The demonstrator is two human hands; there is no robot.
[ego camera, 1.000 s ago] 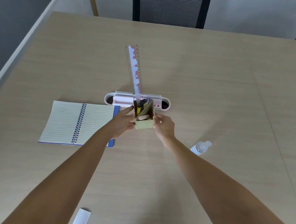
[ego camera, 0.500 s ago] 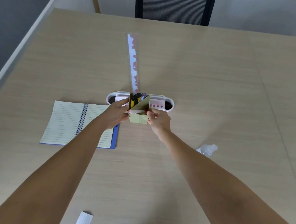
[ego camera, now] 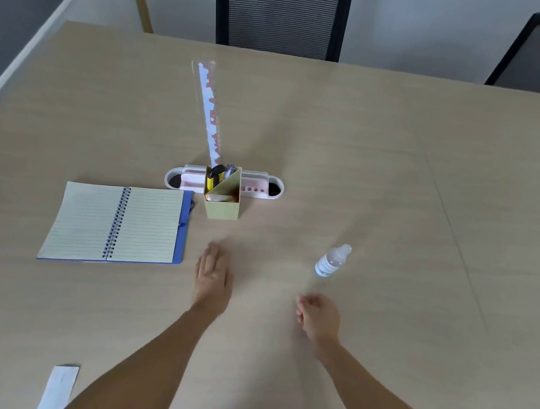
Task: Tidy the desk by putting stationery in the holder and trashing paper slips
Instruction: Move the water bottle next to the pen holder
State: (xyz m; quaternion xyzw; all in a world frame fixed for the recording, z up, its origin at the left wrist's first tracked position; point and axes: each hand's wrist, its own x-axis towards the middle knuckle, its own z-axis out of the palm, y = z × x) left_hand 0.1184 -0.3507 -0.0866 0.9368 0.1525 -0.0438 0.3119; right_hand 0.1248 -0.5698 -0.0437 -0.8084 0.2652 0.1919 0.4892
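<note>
1. pale wooden desk [ego camera: 367, 183] fills the view, two chairs cut off at the far edge.
2. holder [ego camera: 222, 198] stands mid-desk with a ruler [ego camera: 209, 110] sticking out; its other contents are hard to make out.
3. paper slip [ego camera: 58, 389] lies near left, cut off.
4. left hand [ego camera: 212, 279] flat, fingers together, empty; right hand [ego camera: 317, 315] loosely curled, blurred, fingers unclear.

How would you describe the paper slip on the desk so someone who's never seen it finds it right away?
Start at the open notebook on the left of the desk, then come straight toward the near edge. There, just left of the left forearm, lies the paper slip, partly cut off by the picture's edge. It is the only loose, flat white strip, narrow and unbound, unlike the lined notebook.
</note>
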